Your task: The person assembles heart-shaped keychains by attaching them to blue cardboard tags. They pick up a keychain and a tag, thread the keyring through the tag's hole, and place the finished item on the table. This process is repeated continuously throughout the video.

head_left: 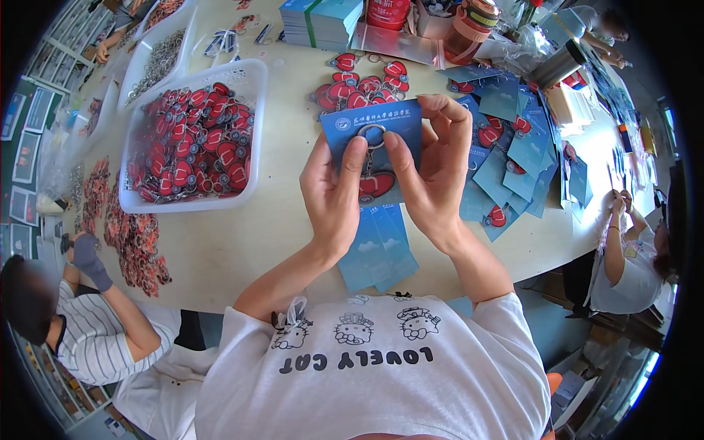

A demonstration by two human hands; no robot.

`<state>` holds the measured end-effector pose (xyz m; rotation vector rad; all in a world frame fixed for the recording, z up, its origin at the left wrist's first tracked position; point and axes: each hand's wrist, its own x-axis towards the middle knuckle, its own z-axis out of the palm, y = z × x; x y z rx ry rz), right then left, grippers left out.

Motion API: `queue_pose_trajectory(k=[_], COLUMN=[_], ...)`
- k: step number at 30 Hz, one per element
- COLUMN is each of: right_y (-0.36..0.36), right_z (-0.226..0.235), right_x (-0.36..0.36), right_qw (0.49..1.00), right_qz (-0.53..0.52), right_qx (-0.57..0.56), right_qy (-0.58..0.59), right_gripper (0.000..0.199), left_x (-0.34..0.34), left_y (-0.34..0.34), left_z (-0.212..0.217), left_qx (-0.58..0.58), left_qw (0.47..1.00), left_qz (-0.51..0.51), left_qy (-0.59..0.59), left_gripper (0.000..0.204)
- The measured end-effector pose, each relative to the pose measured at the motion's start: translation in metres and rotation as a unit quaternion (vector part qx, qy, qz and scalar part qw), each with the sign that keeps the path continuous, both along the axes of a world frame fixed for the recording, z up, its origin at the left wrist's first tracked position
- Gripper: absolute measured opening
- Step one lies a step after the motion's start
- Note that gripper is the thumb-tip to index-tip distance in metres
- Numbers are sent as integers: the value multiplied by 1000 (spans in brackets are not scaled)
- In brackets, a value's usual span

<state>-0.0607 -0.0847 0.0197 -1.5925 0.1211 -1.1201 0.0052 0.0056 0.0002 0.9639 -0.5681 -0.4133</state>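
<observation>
Both hands hold up a blue printed card point(385, 116) above the table, with a keychain lying against its face. The keychain's metal ring point(373, 127) is under my two thumbs, and its red charm point(375, 183) hangs below on a short chain. My left hand point(330, 194) grips the card's left side, thumb on the ring. My right hand point(434, 169) grips the right side, thumb also at the ring, fingers partly behind the card. Beneath them lie more blue cards point(378, 253). Just beyond is a pile of red keychains point(359, 84).
At left stands a white basket point(259, 110) full of red keychains; another white tray point(180, 55) holds metal rings. Cards with keychains point(513, 158) spread at right. A banded card stack point(323, 26), brown bottle point(469, 33) and thermos point(557, 66) stand behind. Other people work around the table.
</observation>
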Motion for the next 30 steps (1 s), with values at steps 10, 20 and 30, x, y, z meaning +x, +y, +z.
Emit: queue_pose_trajectory(k=[10, 20, 30], right_y=[-8, -47, -132], right_z=[3, -13, -34], right_x=[-3, -38, -91], right_qw=[997, 992, 719], right_qz=[-6, 37, -492], right_qx=[-55, -14, -383], right_qy=[52, 118, 308], right_gripper=[51, 60, 44], left_x=[-2, 11, 15], left_y=[-1, 17, 81], left_z=[-1, -19, -72], left_qx=[4, 143, 477], left_qw=[999, 974, 779], left_qz=[-36, -121, -65], left_qy=[34, -127, -401], left_gripper=[26, 40, 42])
